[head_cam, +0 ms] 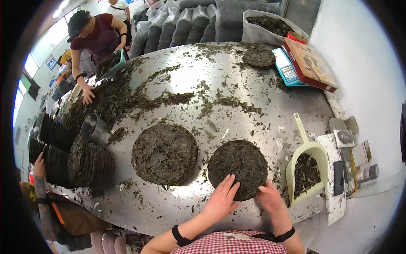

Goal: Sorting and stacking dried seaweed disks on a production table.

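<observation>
A dark round cake of what looks like dried seaweed [239, 160] lies on the metal table in front of me. My left hand [223, 197] rests on its near part, palm down, fingers spread. At the right near edge, my right hand [269, 197] grips the rim, thumb showing; its other fingers are partly hidden. To the left sits a thicker round seaweed cake [165, 154], apart from the first and touched by neither hand. A pale green dustpan [321, 189] holding dark scraps and light shreds stands right of my right hand.
Loose seaweed flakes [123, 95] litter the metal table [152, 203]. Stacked cakes [92, 163] and a metal cylinder [101, 133] stand left. One co-worker's hand [88, 94] touches the flakes; another person's hand [39, 165] touches the stacks. A scale [289, 73] supports a box [312, 65] at back right.
</observation>
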The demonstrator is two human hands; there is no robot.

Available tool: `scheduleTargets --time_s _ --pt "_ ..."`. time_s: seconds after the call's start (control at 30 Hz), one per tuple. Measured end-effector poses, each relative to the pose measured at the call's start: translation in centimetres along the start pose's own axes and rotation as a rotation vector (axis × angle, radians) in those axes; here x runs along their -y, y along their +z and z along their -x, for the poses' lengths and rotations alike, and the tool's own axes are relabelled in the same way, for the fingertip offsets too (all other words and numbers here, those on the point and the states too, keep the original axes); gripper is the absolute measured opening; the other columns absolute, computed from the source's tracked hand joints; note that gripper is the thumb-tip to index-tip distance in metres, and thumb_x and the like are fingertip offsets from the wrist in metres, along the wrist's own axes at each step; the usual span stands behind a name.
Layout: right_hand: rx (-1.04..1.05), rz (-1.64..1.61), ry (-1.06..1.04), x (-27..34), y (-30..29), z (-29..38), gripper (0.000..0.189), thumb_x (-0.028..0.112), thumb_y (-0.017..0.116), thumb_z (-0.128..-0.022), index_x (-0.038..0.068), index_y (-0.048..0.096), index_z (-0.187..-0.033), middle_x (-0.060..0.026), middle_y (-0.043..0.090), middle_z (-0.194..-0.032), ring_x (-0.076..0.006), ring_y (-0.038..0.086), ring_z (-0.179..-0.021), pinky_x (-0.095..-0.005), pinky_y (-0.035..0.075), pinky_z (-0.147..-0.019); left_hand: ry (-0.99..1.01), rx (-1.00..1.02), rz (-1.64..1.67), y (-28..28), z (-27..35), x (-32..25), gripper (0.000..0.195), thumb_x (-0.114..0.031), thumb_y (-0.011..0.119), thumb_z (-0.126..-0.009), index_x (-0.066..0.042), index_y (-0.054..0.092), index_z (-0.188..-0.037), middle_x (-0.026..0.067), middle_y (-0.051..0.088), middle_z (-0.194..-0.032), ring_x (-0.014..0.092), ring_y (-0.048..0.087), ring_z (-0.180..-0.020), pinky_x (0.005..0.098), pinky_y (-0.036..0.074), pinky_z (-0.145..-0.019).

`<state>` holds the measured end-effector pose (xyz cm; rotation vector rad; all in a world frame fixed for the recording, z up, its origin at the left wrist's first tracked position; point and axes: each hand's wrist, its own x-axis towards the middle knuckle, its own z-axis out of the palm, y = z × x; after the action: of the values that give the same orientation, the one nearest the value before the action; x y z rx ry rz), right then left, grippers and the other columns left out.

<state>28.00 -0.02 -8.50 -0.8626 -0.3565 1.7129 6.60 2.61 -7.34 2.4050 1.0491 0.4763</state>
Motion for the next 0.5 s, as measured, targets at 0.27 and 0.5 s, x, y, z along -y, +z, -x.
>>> scheduleTargets --time_s 0.27,0.5 --pt "0.18 -0.098 -0.032 -0.9 2.3 0.0 0.07 0.016 0.073 -0.08 0.003 0.04 -0.139 -0.011 0.051 -0.135 -0.0273 0.051 -0.124 -0.0433 0.043 -0.104 0.048 -0.166 0.215 -2.5 -0.3 -0.1 0.079 -0.033 0.077 -0.078 -0.009 0.039 -0.143 0.02 0.034 -0.146 0.04 0.036 -0.133 0.0493 0.036 -0.108" --pt "0.207 0.038 -0.194 -0.3 4.7 -0.9 0.076 0.019 0.082 -0.072 0.0 0.044 -0.135 -0.0104 0.053 -0.134 -0.0259 0.053 -0.122 -0.0406 0.044 -0.103 0.121 -0.163 0.206 -4.1 -0.6 0.6 0.071 -0.017 0.071 -0.081 -0.009 0.039 -0.144 0.0212 0.026 -0.152 0.041 0.03 -0.138 0.0469 0.036 -0.109"
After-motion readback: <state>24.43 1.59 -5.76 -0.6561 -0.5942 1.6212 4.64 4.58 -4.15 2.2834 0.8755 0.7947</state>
